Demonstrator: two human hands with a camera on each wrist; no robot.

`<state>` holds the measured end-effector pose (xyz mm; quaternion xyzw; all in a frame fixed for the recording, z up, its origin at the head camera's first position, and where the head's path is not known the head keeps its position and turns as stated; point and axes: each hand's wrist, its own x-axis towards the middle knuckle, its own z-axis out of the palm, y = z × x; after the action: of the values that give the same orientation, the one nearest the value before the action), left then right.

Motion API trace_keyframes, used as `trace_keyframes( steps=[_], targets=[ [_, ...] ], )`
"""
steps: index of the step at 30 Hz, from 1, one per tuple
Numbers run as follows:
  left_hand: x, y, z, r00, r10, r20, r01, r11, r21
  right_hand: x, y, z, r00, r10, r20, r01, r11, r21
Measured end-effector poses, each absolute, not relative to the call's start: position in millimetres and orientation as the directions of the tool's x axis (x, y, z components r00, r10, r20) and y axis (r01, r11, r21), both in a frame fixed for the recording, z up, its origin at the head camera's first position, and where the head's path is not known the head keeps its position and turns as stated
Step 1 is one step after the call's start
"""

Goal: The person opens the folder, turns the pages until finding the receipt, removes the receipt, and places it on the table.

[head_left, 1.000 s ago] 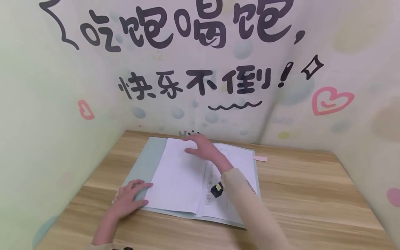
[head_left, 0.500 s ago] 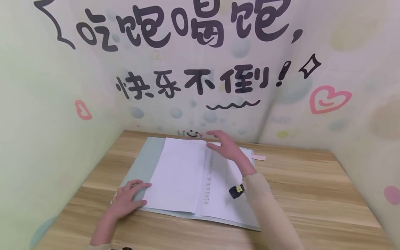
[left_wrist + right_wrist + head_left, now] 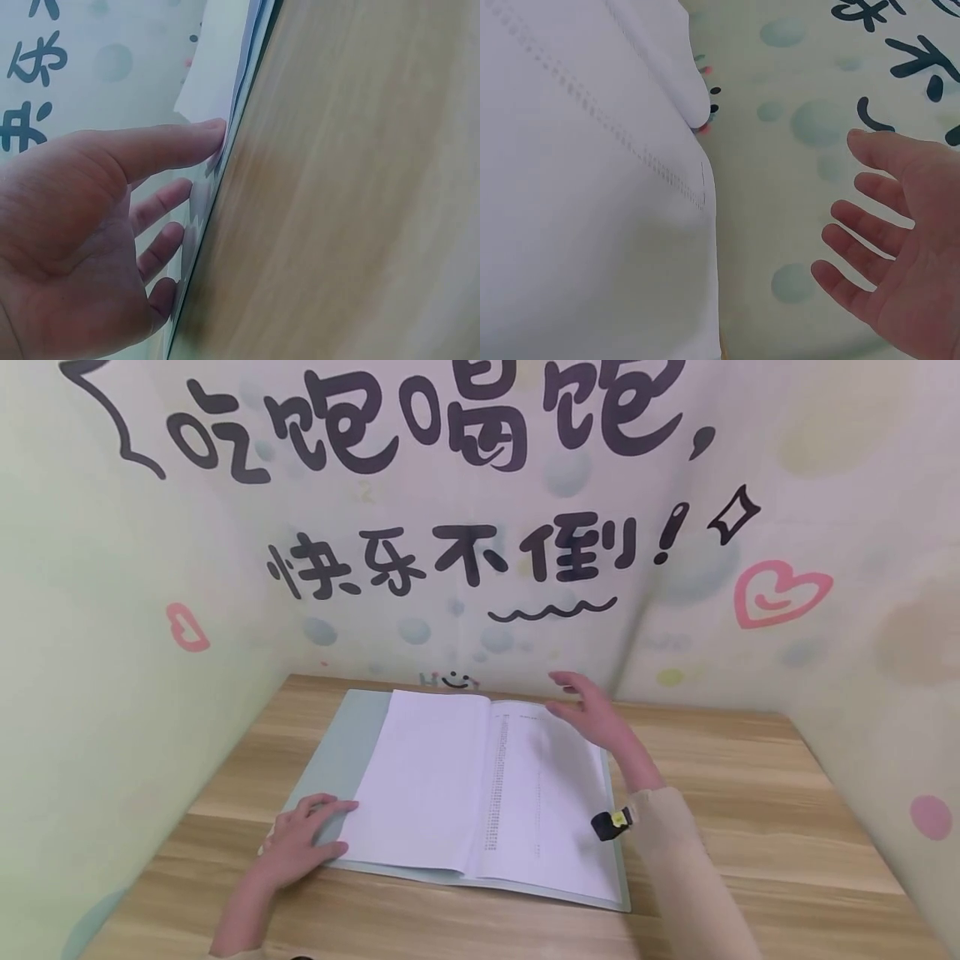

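Observation:
An open folder (image 3: 341, 743) with a pale blue-green cover lies on the wooden table. Its left page (image 3: 427, 777) looks blank, while the right page (image 3: 555, 827) carries columns of small print. My left hand (image 3: 300, 843) rests at the lower left of the cover, thumb and fingers spread and touching it; the left wrist view shows the thumb by the page's edge. Above the top right part of the printed page hovers my right hand (image 3: 592, 714), fingers apart and holding nothing. In the right wrist view this hand (image 3: 900, 232) is clear of the paper.
The wooden table (image 3: 750, 827) extends to the right of the folder and in front of it. Behind stands a wall (image 3: 420, 643) with large dark lettering. A black wrist camera (image 3: 609, 825) sits at the right sleeve, over the page.
My right hand has moved rightward, from over the left page to above the right page's top corner, uncovering more print. The left hand stays at the cover. The head view has shifted slightly.

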<state>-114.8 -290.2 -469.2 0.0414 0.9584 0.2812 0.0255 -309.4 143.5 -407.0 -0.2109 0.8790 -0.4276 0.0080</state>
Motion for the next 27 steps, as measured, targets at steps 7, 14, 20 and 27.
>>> trace_keyframes(
  steps=[7,14,20,27],
  targets=[
    [-115,-289,-469,-0.995,0.096,-0.016,0.071,0.834,0.547,-304,175,-423,-0.930,-0.329,0.161,-0.326,0.541,-0.775],
    [-114,-289,-469,-0.996,0.085,-0.024,0.058,0.835,0.547,-300,200,-446,-0.949,-0.276,0.153,-0.289,0.564,-0.773],
    [-114,-289,-469,-0.996,0.091,-0.012,0.070,0.832,0.550,-298,214,-463,-0.965,-0.238,0.111,-0.234,0.587,-0.775],
    [-112,-289,-470,-0.996,0.082,-0.021,0.057,0.826,0.561,-297,217,-475,-0.968,-0.248,0.032,-0.178,0.593,-0.785]
  ],
)
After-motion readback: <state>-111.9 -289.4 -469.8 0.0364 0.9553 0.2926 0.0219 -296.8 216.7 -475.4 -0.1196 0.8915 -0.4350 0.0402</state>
